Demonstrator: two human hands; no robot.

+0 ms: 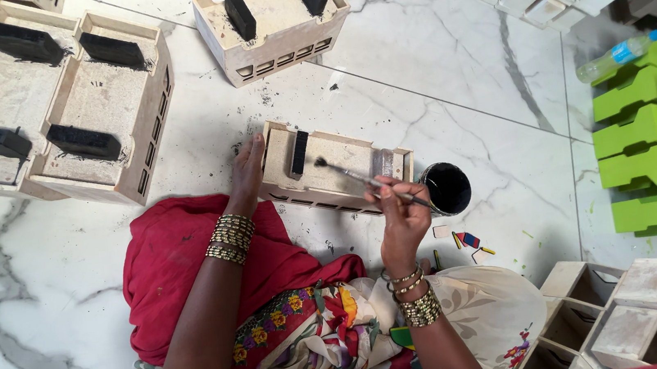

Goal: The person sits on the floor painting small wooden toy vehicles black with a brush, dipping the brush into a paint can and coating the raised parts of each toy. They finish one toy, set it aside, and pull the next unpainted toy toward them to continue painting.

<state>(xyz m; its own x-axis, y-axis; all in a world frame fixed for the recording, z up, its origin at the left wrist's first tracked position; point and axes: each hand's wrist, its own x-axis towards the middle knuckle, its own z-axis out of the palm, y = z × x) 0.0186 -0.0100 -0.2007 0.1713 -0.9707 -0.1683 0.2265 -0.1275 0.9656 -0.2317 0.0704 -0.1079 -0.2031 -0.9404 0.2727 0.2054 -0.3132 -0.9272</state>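
Now right fingers [389,194] pinch a paintbrush [361,177]; left fingers [252,153] seemingly rest released against the tray [342,158].

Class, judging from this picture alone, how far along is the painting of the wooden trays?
Done: three trays at upper left and another tray show two black blocks each. In hand: the left hand steadies the near tray, one block black, while the right hand holds a brush. Left: its second block, still bare.

L hand [247,171] stretched fwd, palm down, fingers together & flat, wrist cuffed w/ gold bangles. R hand [399,211] raised nearer the body, fingers curled in a pinch grip, thumb on top; beaded bangles at wrist. Both forearms bare, angled fwd.
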